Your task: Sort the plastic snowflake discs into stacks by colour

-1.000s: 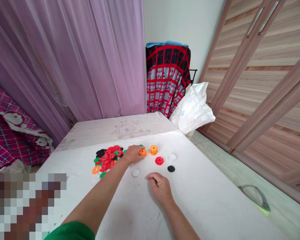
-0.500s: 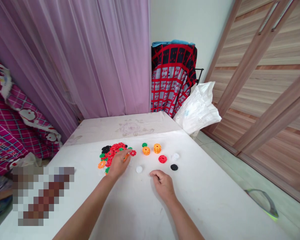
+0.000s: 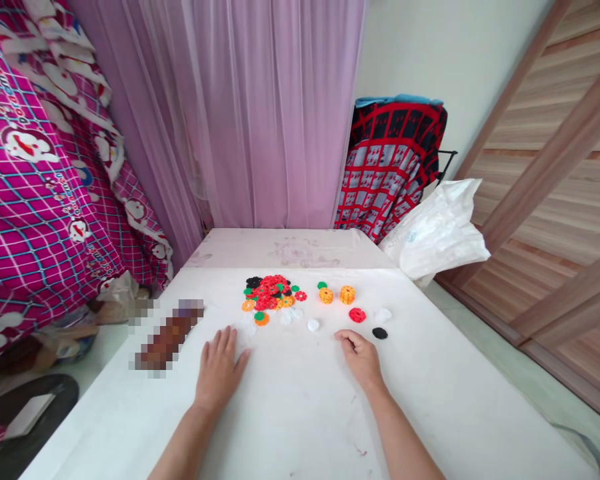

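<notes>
My left hand (image 3: 220, 368) lies flat on the white table (image 3: 290, 413), palm down with fingers spread, holding nothing. My right hand (image 3: 361, 357) rests on the table with its fingers curled in; no piece shows in it. Beyond the left hand is a pile of flower-shaped plastic discs (image 3: 270, 291), mostly red with green, black, orange and white ones. Between the hands, farther off, lies a white disc (image 3: 313, 325). Past the right hand are a red disc (image 3: 357, 315), a black disc (image 3: 379, 333), white discs (image 3: 383, 315), two orange disc stacks (image 3: 326, 295) and a green disc (image 3: 322, 285).
A pixelated reddish-brown item (image 3: 167, 340) lies at the table's left. A white plastic bag (image 3: 437, 230) stands by the far right corner. Purple curtains (image 3: 280, 120) hang behind the table, and a wooden wardrobe (image 3: 555, 233) is at the right.
My left hand has left the right side of the pile and come back toward me, opening flat on the table. My right hand stays curled. The view has turned left.
</notes>
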Tool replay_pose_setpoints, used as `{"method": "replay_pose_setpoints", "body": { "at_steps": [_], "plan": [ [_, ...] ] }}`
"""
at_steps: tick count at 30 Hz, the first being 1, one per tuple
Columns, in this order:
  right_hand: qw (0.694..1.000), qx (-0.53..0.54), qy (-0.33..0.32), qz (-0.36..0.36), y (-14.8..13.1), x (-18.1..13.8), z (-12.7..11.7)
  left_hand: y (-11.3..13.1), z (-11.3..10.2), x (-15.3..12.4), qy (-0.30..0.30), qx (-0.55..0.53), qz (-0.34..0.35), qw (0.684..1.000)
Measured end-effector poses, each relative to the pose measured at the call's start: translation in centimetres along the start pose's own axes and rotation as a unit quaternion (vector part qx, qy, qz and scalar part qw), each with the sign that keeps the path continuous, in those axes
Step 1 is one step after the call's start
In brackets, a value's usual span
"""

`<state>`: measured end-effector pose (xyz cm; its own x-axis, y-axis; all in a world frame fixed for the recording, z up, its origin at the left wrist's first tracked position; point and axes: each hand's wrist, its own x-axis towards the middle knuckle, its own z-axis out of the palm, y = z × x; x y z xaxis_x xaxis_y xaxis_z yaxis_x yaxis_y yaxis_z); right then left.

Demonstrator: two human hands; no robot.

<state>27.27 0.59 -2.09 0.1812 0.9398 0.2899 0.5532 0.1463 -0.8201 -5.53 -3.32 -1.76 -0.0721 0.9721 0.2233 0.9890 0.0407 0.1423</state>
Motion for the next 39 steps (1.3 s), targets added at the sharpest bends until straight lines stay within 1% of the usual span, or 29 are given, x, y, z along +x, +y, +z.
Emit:
{"method": "replay_pose_setpoints", "body": {
  "at_steps": [2,5,9,13,18,21,23,25,27,30,33,36,38,39],
  "plan": [
    [0.999,-0.034,0.001,-0.007,0.0,0.0,0.1,1.4,-0.3,-0.2,-0.03,0.019,0.013,0.999],
    [0.995,-0.099,0.002,-0.016,-0.2,0.0,0.2,3.2,-1.0,0.4,-0.068,0.035,0.015,0.997],
    [0.989,-0.143,0.001,-0.034,-0.3,0.1,0.4,4.4,-1.5,1.6,-0.094,0.031,0.024,0.995],
    [0.987,-0.154,0.012,-0.044,-0.3,0.1,0.5,4.5,-1.7,2.2,-0.102,0.027,0.032,0.994],
    [0.985,-0.167,0.017,-0.043,-0.6,0.2,0.6,4.1,-2.0,2.3,-0.123,0.016,0.06,0.99],
    [0.984,-0.171,0.017,-0.046,-0.7,0.1,0.6,3.9,-1.9,2.6,-0.119,-0.004,0.081,0.99],
    [0.984,-0.168,0.017,-0.05,-0.8,0.0,0.6,3.6,-1.7,3.1,-0.109,-0.025,0.072,0.991],
    [0.986,-0.157,0.013,-0.052,-0.9,-0.1,0.6,3.2,-1.4,4.3,-0.097,-0.044,0.04,0.994],
    [0.988,-0.144,0.008,-0.049,-0.9,-0.3,0.6,2.7,-1.1,6.3,-0.089,-0.045,0.01,0.995],
    [0.992,-0.122,-0.001,-0.044,-0.7,-0.4,0.6,1.9,-0.7,10.3,-0.092,-0.046,-0.024,0.994],
    [0.994,-0.105,-0.006,-0.039,-0.3,-0.4,0.6,1.7,-0.4,14.6,-0.111,-0.047,-0.044,0.992],
    [0.994,-0.1,-0.008,-0.034,0.0,-0.5,0.6,2.5,-0.1,17.5,-0.137,-0.051,-0.027,0.989],
    [0.995,-0.097,-0.01,-0.03,0.1,-0.6,0.6,3.3,0.0,18.2,-0.152,-0.057,0.006,0.987],
    [0.995,-0.095,-0.011,-0.027,0.1,-0.6,0.5,3.7,0.1,18.1,-0.161,-0.06,0.028,0.985]
  ]
}}
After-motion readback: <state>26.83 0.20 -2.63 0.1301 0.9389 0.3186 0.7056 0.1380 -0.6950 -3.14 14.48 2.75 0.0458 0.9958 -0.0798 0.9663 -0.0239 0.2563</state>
